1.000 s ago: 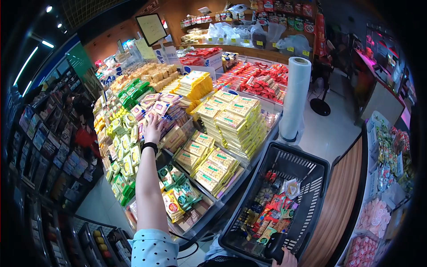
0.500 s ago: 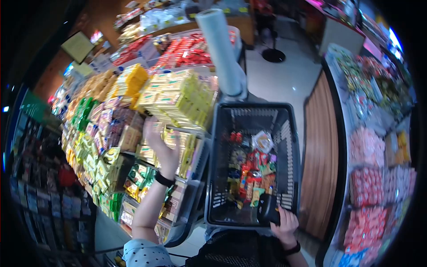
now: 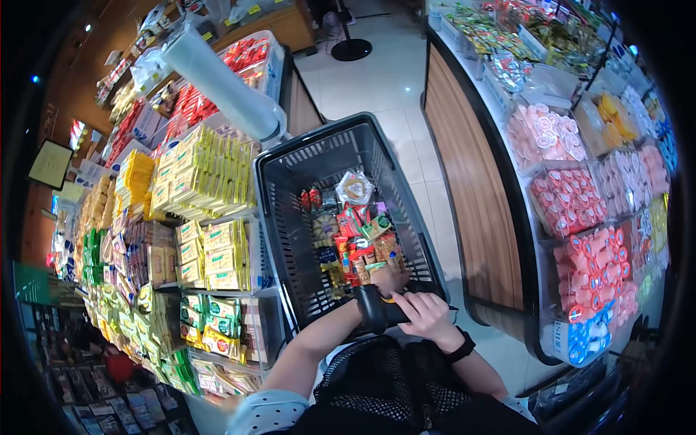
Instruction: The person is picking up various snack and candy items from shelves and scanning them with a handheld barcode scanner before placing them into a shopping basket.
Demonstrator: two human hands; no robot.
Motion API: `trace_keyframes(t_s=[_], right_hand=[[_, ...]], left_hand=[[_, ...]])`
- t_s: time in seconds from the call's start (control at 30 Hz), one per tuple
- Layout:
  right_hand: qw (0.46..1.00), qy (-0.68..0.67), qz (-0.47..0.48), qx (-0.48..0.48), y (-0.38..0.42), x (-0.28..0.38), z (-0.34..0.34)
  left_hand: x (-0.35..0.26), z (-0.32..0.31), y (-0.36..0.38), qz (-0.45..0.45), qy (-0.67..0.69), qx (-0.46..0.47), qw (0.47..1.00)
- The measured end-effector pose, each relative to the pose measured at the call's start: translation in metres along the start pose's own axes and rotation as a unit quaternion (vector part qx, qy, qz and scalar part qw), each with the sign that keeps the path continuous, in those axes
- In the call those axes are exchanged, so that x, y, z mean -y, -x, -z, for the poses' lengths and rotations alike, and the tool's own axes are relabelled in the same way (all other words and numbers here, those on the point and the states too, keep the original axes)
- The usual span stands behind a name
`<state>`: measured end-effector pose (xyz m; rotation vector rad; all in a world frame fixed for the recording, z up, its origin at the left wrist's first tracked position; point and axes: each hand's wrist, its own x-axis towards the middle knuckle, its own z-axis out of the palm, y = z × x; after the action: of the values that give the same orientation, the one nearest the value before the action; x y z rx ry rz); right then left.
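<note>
A shopper's left hand (image 3: 389, 279) reaches down into a black shopping basket (image 3: 290, 188), among the packaged snacks (image 3: 355, 232) piled at its near end, while the right hand (image 3: 428, 315) grips the basket's handle (image 3: 377, 310) at the near rim. Shelves of yellow boxed goods (image 3: 203, 174) stand just left of the basket.

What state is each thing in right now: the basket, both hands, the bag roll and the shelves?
Basket: upright, partly filled with packets.
Packets: loose, piled in the basket's far half.
Right hand: closed on the basket handle.
Left hand: down inside the basket among the packets; grip cannot be told.
Bag roll: upright on its stand, still thick.
Yellow boxes: stacked on the shelf.
</note>
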<state>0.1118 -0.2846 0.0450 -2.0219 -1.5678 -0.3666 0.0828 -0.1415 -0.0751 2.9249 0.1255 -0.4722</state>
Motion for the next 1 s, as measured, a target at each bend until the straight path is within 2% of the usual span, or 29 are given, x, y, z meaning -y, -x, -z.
trace_keyframes(t_s=[0.03,0.1,0.13,0.17,0.27,0.3,0.37,0.43,0.5,0.57,0.6,0.63,0.7,0.73,0.77,0.83,0.87,0.9,1.0], right_hand=[[1.000,-0.002,0.001,-0.004,-0.001,-0.001,0.001],[1.000,0.008,-0.001,0.008,-0.003,-0.002,0.007],[1.000,0.005,-0.002,0.015,-0.004,-0.002,0.009],[1.000,0.001,-0.002,0.022,-0.005,-0.002,0.010],[1.000,-0.005,-0.002,0.011,-0.003,-0.004,0.009],[1.000,-0.004,-0.003,0.009,-0.003,-0.004,0.009],[1.000,-0.001,-0.005,0.009,-0.002,-0.006,0.009],[1.000,0.007,-0.004,0.010,-0.003,-0.006,0.009],[1.000,0.009,-0.007,0.002,-0.001,-0.006,0.007],[1.000,0.013,-0.011,-0.006,-0.002,-0.004,0.006],[1.000,0.014,-0.017,-0.010,-0.003,-0.003,0.007],[1.000,0.015,-0.023,-0.013,-0.003,-0.002,0.007],[1.000,0.015,-0.019,-0.012,-0.003,-0.002,0.007],[1.000,0.013,-0.015,-0.007,-0.002,-0.002,0.007],[1.000,0.011,-0.012,-0.002,-0.002,-0.002,0.007],[1.000,0.011,-0.006,0.003,-0.002,-0.002,0.009],[1.000,0.013,-0.001,0.007,-0.002,-0.001,0.009],[1.000,0.011,0.000,0.008,-0.002,-0.001,0.009],[1.000,0.014,-0.003,0.006,-0.002,0.000,0.008]], left_hand=[[0.007,-0.009,-0.006,-0.006,-0.002,-0.001,1.000],[0.017,-0.012,-0.017,0.030,0.226,0.064,0.972],[0.020,-0.008,-0.018,0.145,0.364,0.091,0.916],[0.021,-0.006,-0.018,0.207,0.359,0.080,0.907],[0.037,-0.034,-0.012,0.235,0.487,0.044,0.840],[0.042,-0.028,-0.012,0.236,0.485,0.043,0.841],[0.058,-0.005,-0.012,0.211,0.433,-0.032,0.876],[0.089,0.014,-0.002,0.137,0.540,-0.094,0.825],[0.083,0.073,0.019,0.168,0.632,-0.221,0.723],[0.096,0.102,0.037,0.229,0.655,-0.212,0.688],[0.102,0.106,0.044,0.230,0.711,-0.244,0.618],[0.111,0.100,0.049,0.204,0.796,-0.241,0.516],[0.120,0.090,0.061,0.103,0.906,-0.231,0.339],[0.117,0.087,0.063,0.071,0.924,-0.256,0.274],[0.114,0.082,0.066,0.029,0.943,-0.279,0.178],[0.114,0.074,0.058,-0.036,0.946,-0.291,0.135],[0.115,0.071,0.057,-0.034,0.955,-0.271,0.114],[0.111,0.076,0.059,0.019,0.949,-0.281,0.144],[0.108,0.078,0.056,-0.004,0.958,-0.229,0.174]])
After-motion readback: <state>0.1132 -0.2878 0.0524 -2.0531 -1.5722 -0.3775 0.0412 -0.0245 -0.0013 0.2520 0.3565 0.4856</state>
